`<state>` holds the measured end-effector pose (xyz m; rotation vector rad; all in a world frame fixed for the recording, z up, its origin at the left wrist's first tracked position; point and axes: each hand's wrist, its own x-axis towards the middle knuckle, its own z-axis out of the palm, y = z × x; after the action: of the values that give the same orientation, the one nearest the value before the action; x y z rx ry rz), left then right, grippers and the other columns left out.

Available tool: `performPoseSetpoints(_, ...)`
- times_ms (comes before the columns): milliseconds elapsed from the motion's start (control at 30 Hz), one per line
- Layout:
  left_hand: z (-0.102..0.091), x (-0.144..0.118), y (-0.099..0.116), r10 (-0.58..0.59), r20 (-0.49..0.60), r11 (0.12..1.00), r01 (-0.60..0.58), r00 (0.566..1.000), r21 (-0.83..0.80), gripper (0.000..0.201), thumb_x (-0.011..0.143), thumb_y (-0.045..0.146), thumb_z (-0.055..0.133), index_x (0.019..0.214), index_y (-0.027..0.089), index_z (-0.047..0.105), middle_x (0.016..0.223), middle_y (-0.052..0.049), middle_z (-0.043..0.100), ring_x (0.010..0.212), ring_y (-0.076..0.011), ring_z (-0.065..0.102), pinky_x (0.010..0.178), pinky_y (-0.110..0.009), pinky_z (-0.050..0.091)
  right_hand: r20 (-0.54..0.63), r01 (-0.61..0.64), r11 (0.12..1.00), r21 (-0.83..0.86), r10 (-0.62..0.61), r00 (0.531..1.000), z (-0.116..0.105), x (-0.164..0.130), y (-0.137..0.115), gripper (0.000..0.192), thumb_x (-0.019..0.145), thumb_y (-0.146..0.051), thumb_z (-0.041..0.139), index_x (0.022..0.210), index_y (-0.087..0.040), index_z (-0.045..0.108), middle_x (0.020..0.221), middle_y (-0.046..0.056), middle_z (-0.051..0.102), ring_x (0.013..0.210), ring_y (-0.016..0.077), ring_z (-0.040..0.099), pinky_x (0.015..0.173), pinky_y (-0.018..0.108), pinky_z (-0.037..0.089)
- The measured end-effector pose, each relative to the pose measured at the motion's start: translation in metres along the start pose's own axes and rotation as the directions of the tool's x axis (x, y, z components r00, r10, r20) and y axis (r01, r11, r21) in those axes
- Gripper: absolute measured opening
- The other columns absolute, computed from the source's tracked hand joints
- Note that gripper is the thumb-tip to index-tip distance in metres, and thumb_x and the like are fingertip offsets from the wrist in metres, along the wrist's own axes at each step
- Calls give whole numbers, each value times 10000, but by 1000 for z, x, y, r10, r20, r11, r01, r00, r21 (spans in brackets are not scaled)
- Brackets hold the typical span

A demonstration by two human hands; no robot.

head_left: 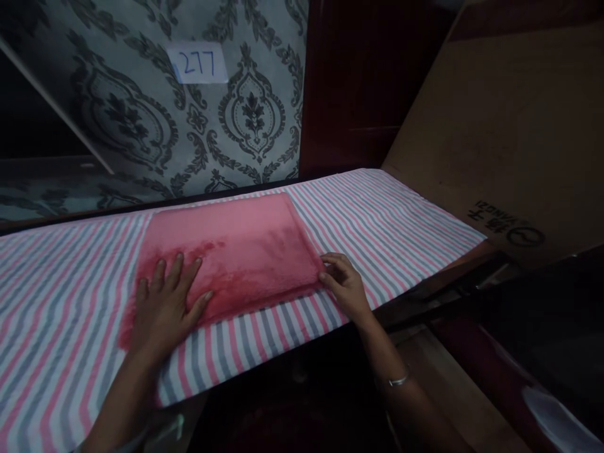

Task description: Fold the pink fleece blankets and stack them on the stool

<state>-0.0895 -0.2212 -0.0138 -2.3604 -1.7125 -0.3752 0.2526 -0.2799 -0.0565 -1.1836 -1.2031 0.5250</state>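
A pink plush cloth (245, 251), folded into a rectangle, lies flat on a striped sheet (368, 207). My left hand (165, 302) rests on the cloth's left part, palm down with its fingers spread. At the near right corner, my right hand (343, 283) pinches the cloth's edge between thumb and fingers. Darker smudges in the pile show across the middle and near part of the cloth. A bracelet circles my right wrist.
Patterned wallpaper (255, 119) with a paper label (201, 63) reading 277 rises behind the table. A large cardboard box (509, 126) stands at the right, against the table's end. Dark red panelling (349, 88) fills the back corner.
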Motion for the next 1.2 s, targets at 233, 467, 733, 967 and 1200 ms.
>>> performPoseSetpoints(233,-1,1,-1,3,16,1000,-3,1000,-3,687,952,558,298,1524,187,383,1617,-145,296,1500,-397,185,1162,-647,188,-86,77,995,-58,-82,993,3,-1,-3,70,864,-271,637,820,-230,672,884,37,608,853,191,594,740,316,474)
performPoseSetpoints(467,2,1,-5,22,-9,1000,-22,1000,-8,704,952,558,269,1526,167,383,1613,-158,299,1489,-415,207,1142,-666,208,2,296,909,-294,-309,951,12,-14,-4,147,901,-170,567,927,-244,690,907,46,579,830,183,605,722,309,501)
performPoseSetpoints(733,1,2,-7,4,9,1000,-3,1000,-16,661,946,512,338,1524,197,398,1624,-142,281,1503,-393,183,1163,-646,197,-32,-21,996,-86,18,999,10,-1,3,156,898,-268,540,957,-222,677,782,13,651,709,178,621,667,293,494)
performPoseSetpoints(967,-1,2,-4,1,8,1000,-1,1000,-5,651,956,509,334,1524,198,398,1623,-143,283,1507,-379,179,1170,-635,193,183,-103,995,1,101,978,-1,17,8,234,825,-338,596,981,-209,710,985,57,712,910,202,655,809,314,504)
performPoseSetpoints(1200,3,2,-9,37,-12,999,-37,999,5,639,962,485,345,1541,216,362,1628,-141,270,1506,-386,181,1158,-651,212,280,-206,975,81,176,944,-3,25,0,150,778,-309,601,841,-192,672,742,-13,646,638,128,551,593,242,434)
